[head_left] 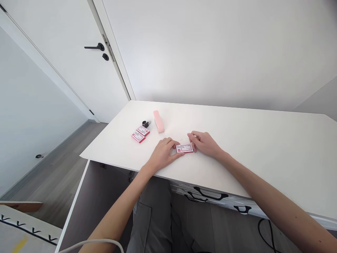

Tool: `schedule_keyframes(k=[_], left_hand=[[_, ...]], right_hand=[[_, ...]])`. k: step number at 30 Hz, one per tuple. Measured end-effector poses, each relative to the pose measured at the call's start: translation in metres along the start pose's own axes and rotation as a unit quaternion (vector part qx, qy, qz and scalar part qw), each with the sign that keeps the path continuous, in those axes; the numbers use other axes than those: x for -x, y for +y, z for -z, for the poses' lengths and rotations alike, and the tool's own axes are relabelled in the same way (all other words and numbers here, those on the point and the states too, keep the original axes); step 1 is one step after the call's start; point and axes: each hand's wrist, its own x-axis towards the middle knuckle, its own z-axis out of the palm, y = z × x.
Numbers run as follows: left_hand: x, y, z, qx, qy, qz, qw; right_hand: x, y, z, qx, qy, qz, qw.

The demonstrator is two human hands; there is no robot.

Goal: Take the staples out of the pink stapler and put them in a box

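A small red-and-white staple box (184, 148) lies on the white table (263, 147) near its front edge. My left hand (163, 153) pinches the box's left end with curled fingers. My right hand (204, 142) grips its right end the same way. Both forearms reach in from below. To the left lie two more red-and-white staple boxes (140, 134), side by side. Behind them are a small black object (145, 123) and a pink stapler (158, 121) lying flat.
A white wall rises behind the table. A white door with a black handle (95, 46) stands at the left. Grey wood floor (52, 168) lies left of the table. Black cables (265, 232) hang under the table's front edge.
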Motion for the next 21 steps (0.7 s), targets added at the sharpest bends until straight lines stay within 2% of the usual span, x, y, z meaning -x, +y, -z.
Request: schedule_keyframes(k=[13,17,21], left_hand=[[0.006,0.0,0.003,0.004,0.002,0.013,1.0],[0.03,-0.01,0.026,-0.006,0.02,0.037,0.999],[0.064,-0.03,0.067,-0.045,0.061,0.091,0.993]], right_hand=[[0.001,0.001,0.001,-0.031,0.0,-0.014,0.999],[0.002,0.001,0.0,-0.039,0.008,-0.022,0.999],[0.004,-0.001,-0.001,-0.039,0.006,-0.024,0.999]])
